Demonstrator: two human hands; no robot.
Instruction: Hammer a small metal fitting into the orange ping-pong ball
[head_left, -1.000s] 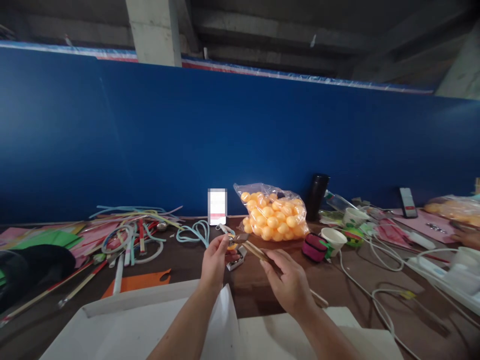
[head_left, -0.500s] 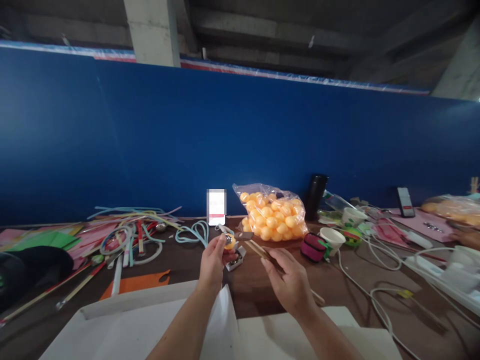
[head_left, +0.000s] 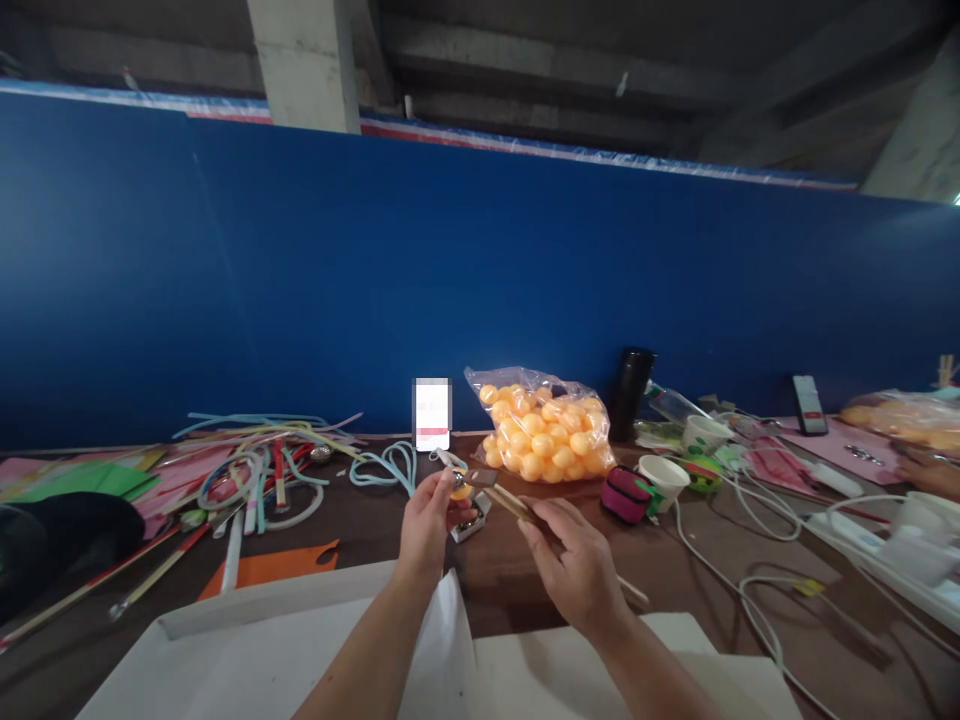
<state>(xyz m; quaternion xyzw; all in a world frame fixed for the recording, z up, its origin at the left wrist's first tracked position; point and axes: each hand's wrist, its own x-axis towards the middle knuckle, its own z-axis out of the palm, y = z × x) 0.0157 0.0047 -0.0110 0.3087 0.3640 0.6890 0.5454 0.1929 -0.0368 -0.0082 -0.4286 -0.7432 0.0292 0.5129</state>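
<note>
Between the fingers and thumb of my left hand (head_left: pixel 429 515) is a small orange ball (head_left: pixel 461 492), a shiny silver piece on its upper side. My right hand (head_left: pixel 576 555) is closed round the wooden handle of a flat-bladed tool (head_left: pixel 517 503). Its short metal blade points left and reaches the ball's edge; whether it touches cannot be made out. Just below the ball stands a small white box (head_left: pixel 469 528) of shiny metal pieces, partly hidden by my left fingers. Behind the hands a clear plastic bag (head_left: pixel 551 435) is full of orange balls.
White paper sheets (head_left: pixel 300 645) lie under my forearms. Tubing and sticks (head_left: pixel 259 480), coloured paper (head_left: pixel 90 480) and an orange sheet (head_left: pixel 274 572) spread to the left. A lit phone (head_left: pixel 432 418) leans on the blue panel. Rightward are a purple pouch (head_left: pixel 626 495), paper cup (head_left: pixel 663 480) and white cables (head_left: pixel 750 590).
My right hand has shifted slightly left, bringing the tool's blade up to the orange ball. The left hand keeps its hold on the ball almost in place.
</note>
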